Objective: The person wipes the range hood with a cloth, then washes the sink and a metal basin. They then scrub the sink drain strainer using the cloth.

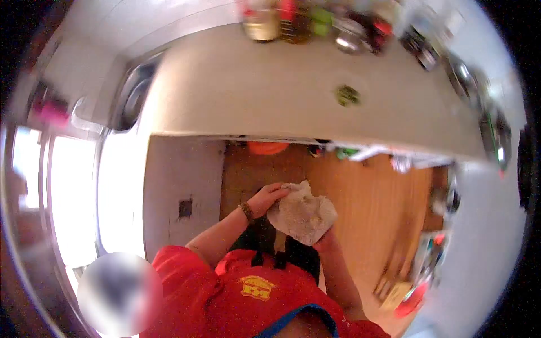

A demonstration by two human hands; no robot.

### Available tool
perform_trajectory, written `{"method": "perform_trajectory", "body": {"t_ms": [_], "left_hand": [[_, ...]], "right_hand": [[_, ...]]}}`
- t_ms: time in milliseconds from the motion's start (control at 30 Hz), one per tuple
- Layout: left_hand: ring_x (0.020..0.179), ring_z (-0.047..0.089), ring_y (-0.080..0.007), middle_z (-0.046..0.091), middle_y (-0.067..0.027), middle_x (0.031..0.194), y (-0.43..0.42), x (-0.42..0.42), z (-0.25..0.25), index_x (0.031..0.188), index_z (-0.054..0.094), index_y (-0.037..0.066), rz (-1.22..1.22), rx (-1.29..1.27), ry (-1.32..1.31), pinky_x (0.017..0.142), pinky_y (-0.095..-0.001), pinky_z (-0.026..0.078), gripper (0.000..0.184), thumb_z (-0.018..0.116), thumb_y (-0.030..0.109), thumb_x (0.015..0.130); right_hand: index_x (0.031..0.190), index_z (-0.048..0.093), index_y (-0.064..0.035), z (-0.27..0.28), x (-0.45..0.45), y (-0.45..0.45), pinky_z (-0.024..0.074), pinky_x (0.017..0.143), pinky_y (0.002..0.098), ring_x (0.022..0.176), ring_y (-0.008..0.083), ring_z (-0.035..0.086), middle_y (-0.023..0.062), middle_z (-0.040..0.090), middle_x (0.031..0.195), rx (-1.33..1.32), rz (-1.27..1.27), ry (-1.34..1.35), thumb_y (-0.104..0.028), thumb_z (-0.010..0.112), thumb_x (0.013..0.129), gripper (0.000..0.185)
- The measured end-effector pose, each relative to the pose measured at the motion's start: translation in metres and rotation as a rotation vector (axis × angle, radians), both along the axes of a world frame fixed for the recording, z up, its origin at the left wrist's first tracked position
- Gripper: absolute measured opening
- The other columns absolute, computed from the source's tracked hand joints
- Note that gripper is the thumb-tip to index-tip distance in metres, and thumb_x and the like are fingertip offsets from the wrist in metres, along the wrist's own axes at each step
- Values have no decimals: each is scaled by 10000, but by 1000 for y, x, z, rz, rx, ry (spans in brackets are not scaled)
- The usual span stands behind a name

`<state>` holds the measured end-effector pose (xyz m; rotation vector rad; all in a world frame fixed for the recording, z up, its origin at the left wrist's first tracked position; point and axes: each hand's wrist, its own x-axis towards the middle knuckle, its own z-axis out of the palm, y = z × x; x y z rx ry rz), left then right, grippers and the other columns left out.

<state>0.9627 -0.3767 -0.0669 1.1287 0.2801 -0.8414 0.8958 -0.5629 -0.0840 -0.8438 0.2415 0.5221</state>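
A pale, crumpled cloth (304, 215) hangs between my two hands in front of my body, below the counter's front edge. My left hand (269, 199), with a bracelet at the wrist, grips its upper left edge, fingers closed over the fabric. At the lower right edge, my right hand (325, 239) holds the cloth from beneath; most of its fingers are hidden by it. A small green leafy bunch (347, 96) lies on the beige counter (236, 90), away from both hands.
Blurred jars and bottles (262, 25) line the counter's back edge. A sink (135, 96) is at the left end, and pans (465, 79) are at the right. Below the counter is an orange-red item (267, 147). A red basin (411, 300) is on the lower right.
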Motion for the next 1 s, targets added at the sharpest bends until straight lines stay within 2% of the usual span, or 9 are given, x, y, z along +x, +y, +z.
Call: {"method": "perform_trajectory", "body": {"t_ms": [100,233,333,400,433,667,800,867,1000], "left_hand": [[1064,527,-191,561,-86,1153,67,-3,57,1199,499,22,229,-57,-29,916,-325,424,351,507,198,896],[1029,547,-201,565,-94,1138,124,-15,66,1187,499,11,530,-164,-170,904,-332,435,340,503,182,893],[1020,550,-208,561,-102,1141,260,-30,81,1185,491,-2,761,-147,-189,903,-339,437,337,494,171,895],[1019,547,-212,560,-109,1133,315,-32,102,1188,481,-11,871,-181,-233,897,-340,440,341,489,170,898],[1007,551,-215,563,-108,1118,334,-32,113,1192,472,-19,915,-203,-257,884,-334,448,350,490,174,901],[907,564,-153,587,-78,1032,428,-4,130,1167,497,-22,776,87,-246,800,-278,467,342,492,197,905],[670,574,-101,593,-32,845,460,42,150,1145,522,32,696,185,-226,542,-227,470,356,488,297,910],[702,591,-123,604,-61,822,489,72,134,1122,530,10,734,214,-248,578,-243,481,301,473,211,906],[765,591,-123,608,-46,841,537,140,114,1093,560,32,906,535,-271,639,-263,496,283,473,232,912]], "right_hand": [[1294,397,-101,67,36,45,379,981,454,1151,275,468,99,480,1268,569,18,409,-470,432,878,557],[1199,441,-79,139,83,116,463,855,320,1032,204,507,62,508,1161,574,443,31,-301,463,905,369],[1290,404,-96,136,93,253,391,971,451,1150,268,469,100,456,1293,-686,408,-905,-459,435,882,548],[1249,393,-72,128,109,314,452,897,331,1063,206,498,73,500,1192,352,423,166,-282,505,892,429],[1249,393,-72,124,119,335,452,897,331,1063,206,498,73,500,1192,346,444,170,-282,505,892,429],[1306,368,-73,97,197,398,387,960,489,1170,301,441,119,432,1307,-527,797,-880,-445,362,912,542],[1295,342,-68,150,259,421,437,905,336,1092,223,487,86,492,1217,-204,505,-477,-288,754,704,754],[1300,334,-49,181,300,433,441,904,343,1087,237,491,96,497,1206,-693,428,-1390,-239,721,742,705],[1340,306,-62,159,395,437,269,1044,460,1245,294,333,128,347,1355,-891,515,-1261,-408,354,935,535]]}}
